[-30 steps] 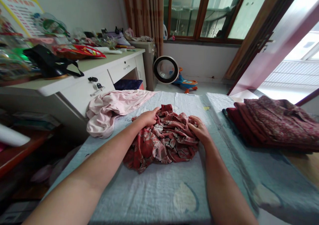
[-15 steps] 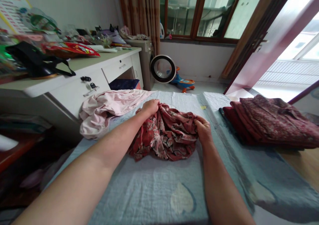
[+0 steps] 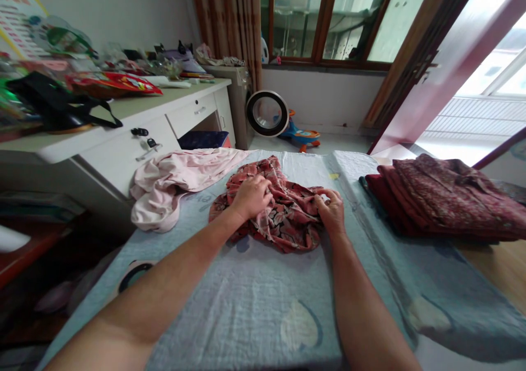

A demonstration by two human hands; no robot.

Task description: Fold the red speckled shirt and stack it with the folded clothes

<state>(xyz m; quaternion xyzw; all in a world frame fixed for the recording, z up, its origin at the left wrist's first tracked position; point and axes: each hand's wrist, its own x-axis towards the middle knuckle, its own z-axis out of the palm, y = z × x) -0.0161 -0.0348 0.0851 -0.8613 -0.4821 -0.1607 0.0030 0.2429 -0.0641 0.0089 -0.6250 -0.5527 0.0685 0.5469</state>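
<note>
A crumpled red floral garment (image 3: 283,217) lies bunched on the light blue cloth (image 3: 246,316) in front of me. My left hand (image 3: 253,195) rests on its left part, fingers curled into the fabric. At its right end my right hand (image 3: 331,211) pinches the edge between thumb and fingers; something small and white shows there, which I cannot make out. A pale pink garment (image 3: 164,179) lies loosely at the far left of the cloth, apart from both hands.
Folded dark red clothes (image 3: 447,195) form a stack on the right. To the left stands a white desk (image 3: 197,110) crowded with things. Beyond the cloth are a washing machine with its round door (image 3: 268,113) open and a blue and orange ride-on toy (image 3: 302,134).
My left hand has come down and nearer from the garment's top edge onto its middle-left part. The garment's far left portion now spreads behind that hand. My right hand keeps its end.
</note>
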